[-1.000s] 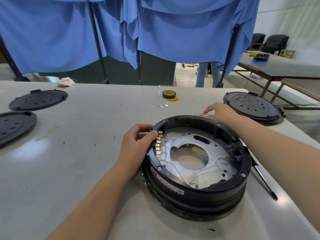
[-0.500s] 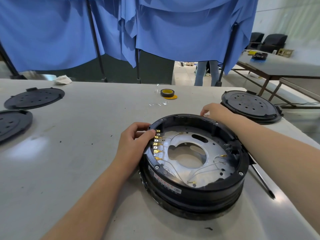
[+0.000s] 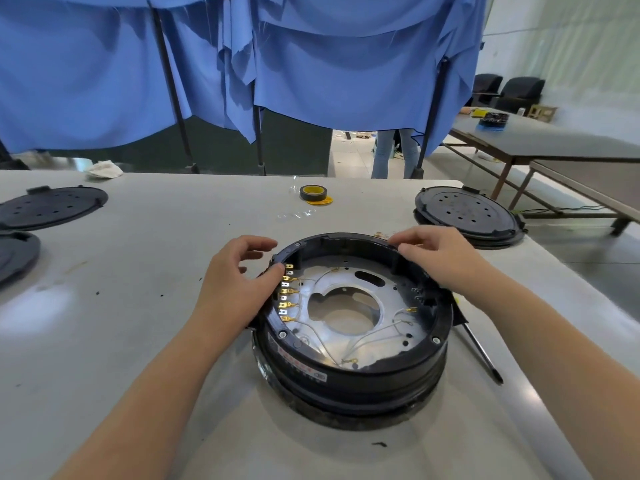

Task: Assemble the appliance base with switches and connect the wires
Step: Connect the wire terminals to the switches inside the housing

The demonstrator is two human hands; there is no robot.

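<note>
The round black appliance base (image 3: 349,379) lies open side up on the grey table (image 3: 138,306). Inside it sits a silver metal plate (image 3: 388,292) with a centre hole, thin wires (image 3: 374,337) and a column of brass terminals (image 3: 286,296) along the left inner wall. My left hand (image 3: 235,282) grips the left rim, thumb by the top terminals. My right hand (image 3: 440,254) rests on the far right rim, fingertips pinching its edge. A few small brass connectors (image 3: 381,234) lie on the table just behind the rim.
A black screwdriver (image 3: 481,355) lies right of the base. A black bottom cover (image 3: 467,216) sits at the right rear, two more covers (image 3: 52,206) at the left edge. A tape roll (image 3: 312,192) is at the back centre. A person's legs (image 3: 394,154) stand beyond the curtain.
My right hand has slid from the connectors behind the base onto the far right rim. My left hand stays on the left rim with its fingers spread more.
</note>
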